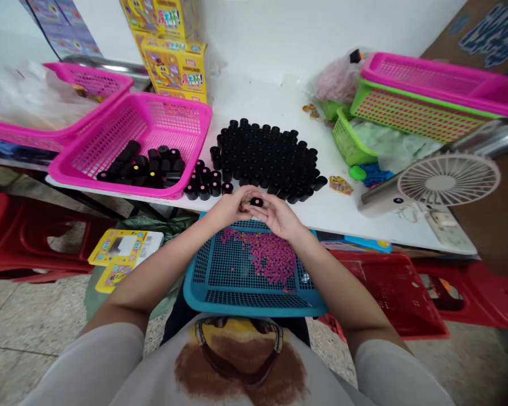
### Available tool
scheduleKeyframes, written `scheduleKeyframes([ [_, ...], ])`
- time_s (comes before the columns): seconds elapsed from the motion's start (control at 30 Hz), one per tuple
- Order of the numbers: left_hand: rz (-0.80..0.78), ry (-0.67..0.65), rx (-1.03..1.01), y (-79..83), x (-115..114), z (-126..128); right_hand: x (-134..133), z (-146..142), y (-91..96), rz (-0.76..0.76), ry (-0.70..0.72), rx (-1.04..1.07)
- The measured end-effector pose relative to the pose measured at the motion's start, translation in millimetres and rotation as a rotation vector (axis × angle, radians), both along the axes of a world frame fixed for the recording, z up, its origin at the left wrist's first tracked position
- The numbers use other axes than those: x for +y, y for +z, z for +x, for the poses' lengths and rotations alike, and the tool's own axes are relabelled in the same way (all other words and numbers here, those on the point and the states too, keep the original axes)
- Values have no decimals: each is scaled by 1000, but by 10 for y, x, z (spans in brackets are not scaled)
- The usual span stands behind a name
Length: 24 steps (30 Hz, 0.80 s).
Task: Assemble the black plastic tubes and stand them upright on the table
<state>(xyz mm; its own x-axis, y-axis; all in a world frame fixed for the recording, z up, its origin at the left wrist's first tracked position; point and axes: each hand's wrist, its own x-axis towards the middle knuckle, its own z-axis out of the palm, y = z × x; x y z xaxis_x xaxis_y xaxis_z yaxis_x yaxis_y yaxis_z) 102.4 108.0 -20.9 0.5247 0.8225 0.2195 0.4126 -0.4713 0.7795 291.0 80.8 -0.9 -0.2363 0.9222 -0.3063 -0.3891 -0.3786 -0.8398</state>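
My left hand and my right hand meet at the table's front edge, closed around a small black cylinder with a pink dot on its end. Just beyond them stands a dense block of upright black cylinders. To its left is a smaller group of black cylinders with pink dots. Below my hands, a blue mesh basket rests on my lap. Many small pink pieces, with a few yellow ones, lie in it.
At left, a pink basket holds black cylinders, some with pink or yellow dots. Yellow boxes are stacked behind it. A white fan, a green basket and a pink-topped basket stand right. Red stools flank the table.
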Motion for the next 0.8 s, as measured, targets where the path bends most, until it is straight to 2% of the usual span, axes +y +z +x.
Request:
scheduleKeyframes([
  [0.4,-22,-8,-7,-13,-7,-12,1,2,13,-17,9,10],
  [0.5,0,-17,30,31,-13,-9,-21,-18,62,-19,-12,-14],
  [0.6,55,-40,120,136,-67,-28,-155,20,90,90,13,-84],
  [0.67,165,-30,246,227,-139,-65,-309,81,58,252,-2,-276],
  [0.7,250,-14,321,274,-179,-92,-391,116,21,356,5,-453],
  [0.73,341,16,393,320,-216,-122,-469,149,-29,458,43,-659],
  [0.8,487,110,508,399,-270,-189,-590,198,-164,619,228,-1025],
])
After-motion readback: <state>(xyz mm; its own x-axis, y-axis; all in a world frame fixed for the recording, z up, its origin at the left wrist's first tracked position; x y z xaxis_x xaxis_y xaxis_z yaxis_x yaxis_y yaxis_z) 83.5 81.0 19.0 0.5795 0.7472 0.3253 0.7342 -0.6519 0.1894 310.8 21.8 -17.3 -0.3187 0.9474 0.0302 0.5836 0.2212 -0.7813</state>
